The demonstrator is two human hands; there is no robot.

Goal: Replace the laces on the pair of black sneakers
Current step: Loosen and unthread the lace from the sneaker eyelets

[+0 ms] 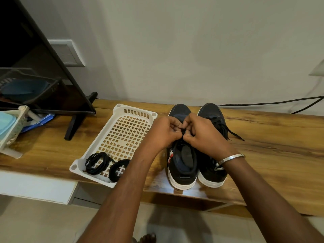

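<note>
Two forearms reaching in from the near edge, a metal bangle (231, 157) on the right wrist. Just left of them, near the shelf's front edge, a white basket (122, 137) with two black lace coils (107, 164) lying in its near corner, untouched; probably the replacements, though impossible to confirm. Beside the basket to the right, two black sneakers side by side on the wooden shelf (271, 155), heels toward the viewer. Over the left sneaker (182, 165), left hand (164, 133) and right hand (203, 132) meeting knuckle to knuckle, fingers of both curled and pinching something dark between them, most likely that shoe's lace; the exact grip hidden by the knuckles. Right sneaker (213, 155) laced, loose ends trailing onto the wood. Farther back, a black stand leg (78, 118) and a cable (271, 102) along the wall. Early going, by this evidence: neither new lace in a shoe, one sneaker being worked, the other not yet started.
</note>
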